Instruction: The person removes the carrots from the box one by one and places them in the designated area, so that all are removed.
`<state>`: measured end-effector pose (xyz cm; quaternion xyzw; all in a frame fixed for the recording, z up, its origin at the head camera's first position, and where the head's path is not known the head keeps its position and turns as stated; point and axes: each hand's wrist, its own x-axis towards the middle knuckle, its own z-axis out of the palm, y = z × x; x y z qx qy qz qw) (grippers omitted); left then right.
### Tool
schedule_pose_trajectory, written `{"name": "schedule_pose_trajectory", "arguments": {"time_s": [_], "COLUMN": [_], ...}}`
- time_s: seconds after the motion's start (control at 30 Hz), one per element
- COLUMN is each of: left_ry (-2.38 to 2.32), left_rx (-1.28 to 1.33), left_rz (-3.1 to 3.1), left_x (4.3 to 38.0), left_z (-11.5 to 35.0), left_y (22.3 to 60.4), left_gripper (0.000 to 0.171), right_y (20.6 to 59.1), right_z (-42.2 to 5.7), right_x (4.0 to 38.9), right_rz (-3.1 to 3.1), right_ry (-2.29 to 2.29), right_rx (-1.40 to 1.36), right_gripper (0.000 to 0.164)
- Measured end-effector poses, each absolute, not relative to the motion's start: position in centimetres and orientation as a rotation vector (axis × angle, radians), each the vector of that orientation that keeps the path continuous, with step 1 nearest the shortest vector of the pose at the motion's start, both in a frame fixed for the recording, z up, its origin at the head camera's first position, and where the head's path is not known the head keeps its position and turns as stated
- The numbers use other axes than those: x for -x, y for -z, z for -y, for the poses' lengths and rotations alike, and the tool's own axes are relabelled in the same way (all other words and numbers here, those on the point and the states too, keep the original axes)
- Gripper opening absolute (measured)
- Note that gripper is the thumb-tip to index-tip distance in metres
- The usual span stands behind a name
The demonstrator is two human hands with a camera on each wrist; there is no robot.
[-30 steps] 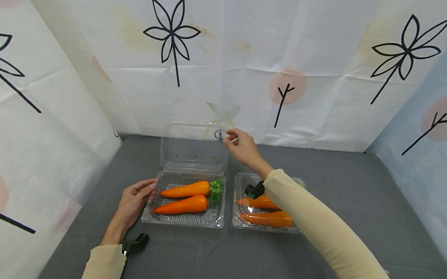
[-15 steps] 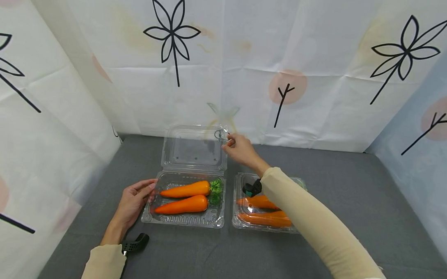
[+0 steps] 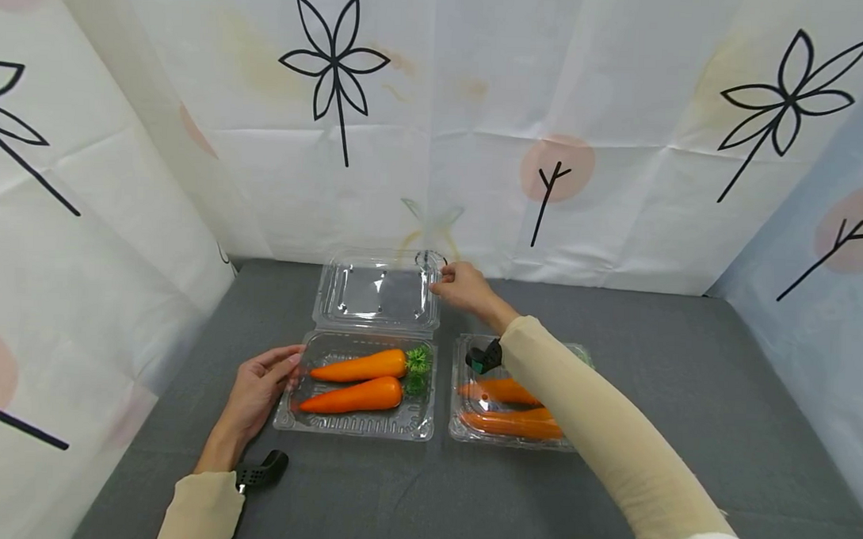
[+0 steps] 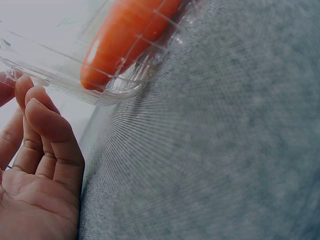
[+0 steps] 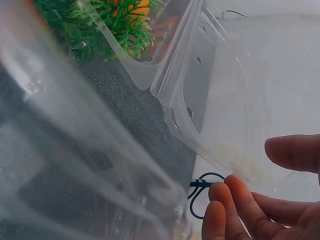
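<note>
In the head view, a clear plastic clamshell container [image 3: 354, 434] stands on the cloth, its hinged lid [image 3: 374, 291] leaning back. Two orange toy carrots, one at the back [image 3: 360, 367] and one at the front [image 3: 352, 396], lie inside, green tops to the right. My left hand [image 3: 256, 386] pinches the container's left rim; the left wrist view shows its fingertips [image 4: 40, 102] right at that rim. Over the back right, my right hand [image 3: 466, 290] holds the lid's right edge between thumb and fingers. The right wrist view shows the fingertips [image 5: 230, 185] at the lid's edge.
A second clear container [image 3: 461, 429] with orange carrots [image 3: 512, 421] sits just right of the first, partly hidden under my right forearm. Printed white cloth [image 3: 481, 81] hangs behind and at both sides of the grey table surface [image 3: 395, 498].
The lid has tilted further back, its top edge sinking in the head view. My right hand has moved slightly down with it. My left hand and the carrots stay put.
</note>
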<state>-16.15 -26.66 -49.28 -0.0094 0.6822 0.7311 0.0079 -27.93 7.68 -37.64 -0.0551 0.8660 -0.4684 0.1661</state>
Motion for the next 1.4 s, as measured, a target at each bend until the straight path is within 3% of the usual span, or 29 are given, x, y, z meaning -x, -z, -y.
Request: {"name": "schedule_pose_trajectory", "arguments": {"time_s": [0.57,0.83,1.13,1.4], "left_ry": [-2.283,-2.297,-2.292,-2.279], "left_rx": [0.033,0.020,0.037,0.029], "left_rz": [-2.151,-2.134,-2.123,-2.129], "left_x": [16.2,16.2,16.1,16.0], "left_z": [26.6,26.6,26.7,26.7], "left_y": [49.3,49.2,49.2,49.1], "left_gripper": [0.042,0.040,0.037,0.042], "right_y": [38.6,38.6,38.7,36.9], "right_z": [-8.1,-8.0,-7.9,-7.6], "right_x": [29.2,29.5,29.5,27.8], "right_rz": [-2.341,-2.374,-2.359,-2.367], "right_ry": [1.381,1.265,1.252,1.246], "right_rx": [0.090,0.105,0.055,0.184], "right_gripper": [0.056,0.032,0.051,0.050]}}
